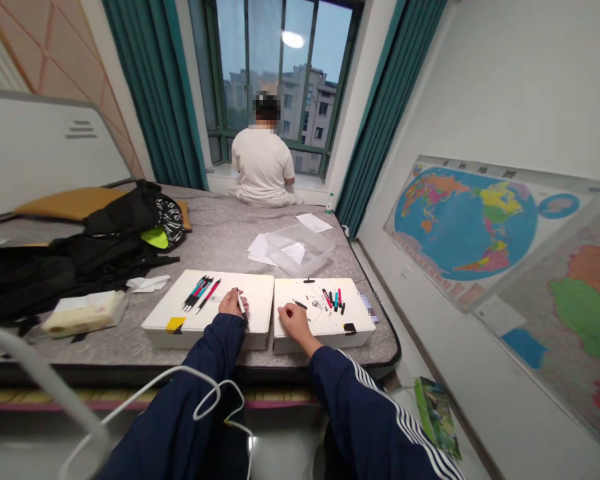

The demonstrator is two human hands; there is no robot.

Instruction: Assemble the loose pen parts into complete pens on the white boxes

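Two white boxes lie side by side on the bed. Over the left box [260, 287], my left hand [233, 303] is closed around a white and black pen [242, 307]. Several assembled pens [197, 293], dark, blue and red, lie in a row left of that hand. My right hand [295, 320] rests at the left part of the right box [353, 285], its fingers curled; what they hold, if anything, is too small to make out. A black pen part [300, 305] lies beside its fingers. Coloured pen barrels [336, 300] and small pieces [320, 303] are scattered to the right.
Behind the boxes stand a clear plastic bin [303, 250] and papers [260, 248]. A tissue pack [85, 313] and black bags [80, 257] lie at left. A person [263, 160] sits by the window, facing away. A white cable [180, 368] crosses over my left sleeve.
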